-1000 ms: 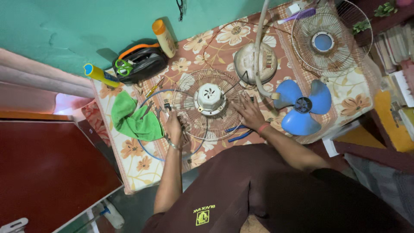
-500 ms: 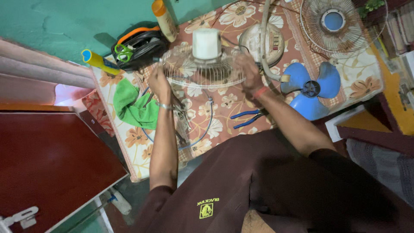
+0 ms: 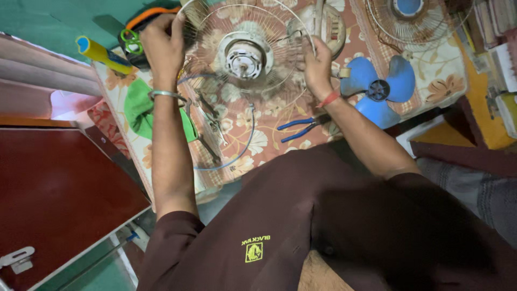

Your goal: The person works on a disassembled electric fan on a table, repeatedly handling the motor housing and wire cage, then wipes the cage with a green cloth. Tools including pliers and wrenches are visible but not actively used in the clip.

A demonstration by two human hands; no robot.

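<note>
Head view, looking down over a bench covered by a floral cloth (image 3: 431,81). Left hand (image 3: 161,46) is gripping the left rim of a round wire fan guard (image 3: 280,54), fingers curled closed around the wires; a metal bangle (image 3: 166,95) is sitting on that wrist. Right hand (image 3: 318,67) is gripping the opposite, right rim of the same guard, fingers likewise wrapped shut on the wire; a red thread band (image 3: 328,99) is circling that wrist. Guard is being held up between both hands above the cloth, facing the camera, with the fan motor (image 3: 245,56) sitting at its centre.

Below the guard, blue-handled pliers (image 3: 299,129) are lying on the cloth, near the right forearm. A thin blue wire loop (image 3: 245,148) is curving across the cloth under the guard. A green rag (image 3: 141,110) is lying just beside the left forearm. Right of the right hand, a blue three-blade fan propeller (image 3: 379,91) is resting on the cloth. A second wire guard with a blue hub (image 3: 406,21) is lying at the top right. At the far left, a yellow tube with a blue end (image 3: 102,53) is lying at the cloth's edge, next to a black and orange bag (image 3: 137,27) partly hidden by the left hand.
</note>
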